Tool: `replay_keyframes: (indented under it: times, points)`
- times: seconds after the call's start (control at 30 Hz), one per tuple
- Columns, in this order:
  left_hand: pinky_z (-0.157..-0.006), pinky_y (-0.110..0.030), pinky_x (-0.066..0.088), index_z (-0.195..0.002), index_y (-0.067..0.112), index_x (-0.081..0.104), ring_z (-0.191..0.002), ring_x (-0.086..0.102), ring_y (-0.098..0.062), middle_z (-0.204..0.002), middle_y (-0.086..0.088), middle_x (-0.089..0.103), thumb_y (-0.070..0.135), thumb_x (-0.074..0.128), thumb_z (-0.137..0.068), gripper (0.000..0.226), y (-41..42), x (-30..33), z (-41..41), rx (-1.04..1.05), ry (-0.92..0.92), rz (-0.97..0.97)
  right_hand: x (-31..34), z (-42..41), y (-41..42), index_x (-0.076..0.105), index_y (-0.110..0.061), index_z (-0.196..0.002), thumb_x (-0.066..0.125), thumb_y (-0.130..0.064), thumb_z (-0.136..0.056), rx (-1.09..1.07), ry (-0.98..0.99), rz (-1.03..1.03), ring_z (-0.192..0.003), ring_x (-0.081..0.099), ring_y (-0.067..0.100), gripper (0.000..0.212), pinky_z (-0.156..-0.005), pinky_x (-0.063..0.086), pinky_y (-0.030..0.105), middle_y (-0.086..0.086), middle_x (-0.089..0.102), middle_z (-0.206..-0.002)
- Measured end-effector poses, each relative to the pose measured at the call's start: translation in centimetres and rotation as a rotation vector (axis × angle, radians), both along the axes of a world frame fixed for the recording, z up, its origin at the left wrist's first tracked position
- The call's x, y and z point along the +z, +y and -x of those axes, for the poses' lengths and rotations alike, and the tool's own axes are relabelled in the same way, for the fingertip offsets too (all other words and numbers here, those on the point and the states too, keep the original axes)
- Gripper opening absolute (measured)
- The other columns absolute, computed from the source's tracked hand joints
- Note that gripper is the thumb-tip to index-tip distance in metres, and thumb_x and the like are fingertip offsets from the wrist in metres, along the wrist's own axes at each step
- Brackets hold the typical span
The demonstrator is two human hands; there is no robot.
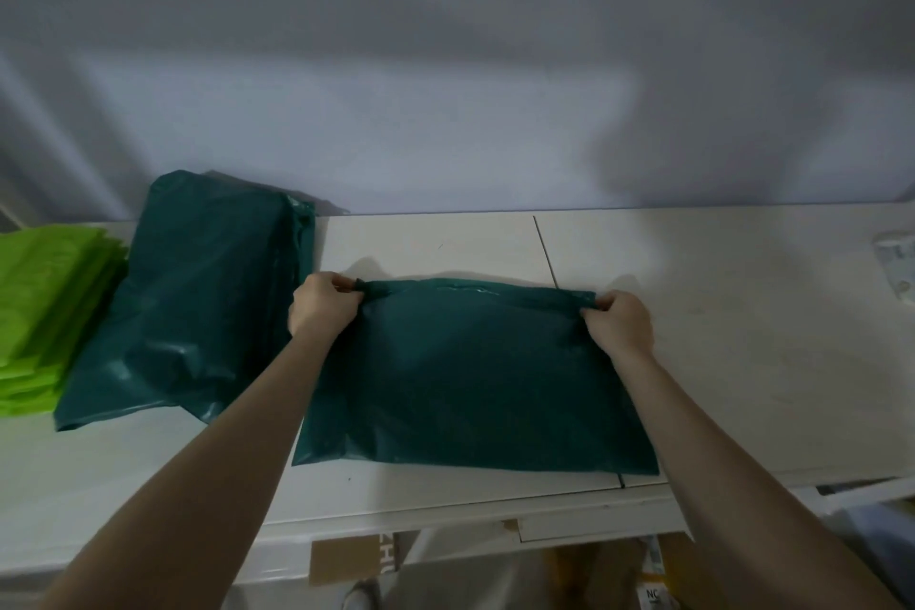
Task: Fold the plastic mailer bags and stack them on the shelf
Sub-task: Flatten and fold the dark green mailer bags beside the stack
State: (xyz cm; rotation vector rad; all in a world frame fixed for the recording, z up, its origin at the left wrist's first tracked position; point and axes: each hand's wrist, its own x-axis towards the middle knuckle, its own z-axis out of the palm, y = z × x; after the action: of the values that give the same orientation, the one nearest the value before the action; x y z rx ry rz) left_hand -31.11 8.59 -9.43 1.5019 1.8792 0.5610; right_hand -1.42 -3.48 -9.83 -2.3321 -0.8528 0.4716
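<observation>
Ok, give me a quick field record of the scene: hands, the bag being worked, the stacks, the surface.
left hand: pinches far left corner of the dark green mailer bag
right hand: pinches its far right corner
bag state: lying flat on the white table
dark green pile: left of the bag
light green stack: far left edge

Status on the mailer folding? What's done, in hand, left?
Done: a lime green stack and a dark green pile sit on the white surface. In hand: left hand and right hand pinch the far corners of a dark green mailer, lying flat. Left: fold and stack it.
</observation>
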Motion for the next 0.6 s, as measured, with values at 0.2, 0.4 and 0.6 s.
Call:
replay_keyframes:
  times: [0.2,0.4,0.6]
  points:
    - [-0.082,-0.031,0.048,-0.101,0.014,0.066,-0.096,0.059,-0.026,-0.107,-0.008,0.065,0.024,0.069,-0.083,0.02,-0.1,0.1,-0.4,0.148,-0.172,-0.044,1.5,-0.3,-0.4,0.06,-0.003,-0.099,0.059,-0.005,-0.084,-0.069,0.085,-0.155,-0.092,0.054,0.025,0.015,-0.076,0.039,0.026,0.014,0.062,-0.106]
    - [-0.077,-0.033,0.054,-0.078,0.018,0.057,-0.068,0.064,-0.01,-0.089,0.001,0.063,0.014,0.067,-0.085,0.013,-0.7,2.6,-1.5,0.099,-0.387,-0.301,3.9,0.6,-0.8,0.05,-0.004,-0.107,0.053,-0.004,-0.081,-0.105,0.043,-0.255,-0.099,0.053,0.033,0.026,-0.072,0.038,0.029,0.013,0.056,-0.102]
    - [-0.066,-0.026,0.05,-0.071,0.023,0.054,-0.056,0.063,0.001,-0.077,0.005,0.061,0.005,0.063,-0.086,0.024,-0.9,6.2,-2.3,-0.116,-0.56,-0.442,8.4,4.3,2.0,0.046,-0.016,-0.135,0.058,-0.031,-0.09,0.59,-0.297,-0.26,-0.127,0.043,0.019,0.049,-0.104,0.033,0.03,0.001,0.05,-0.136]
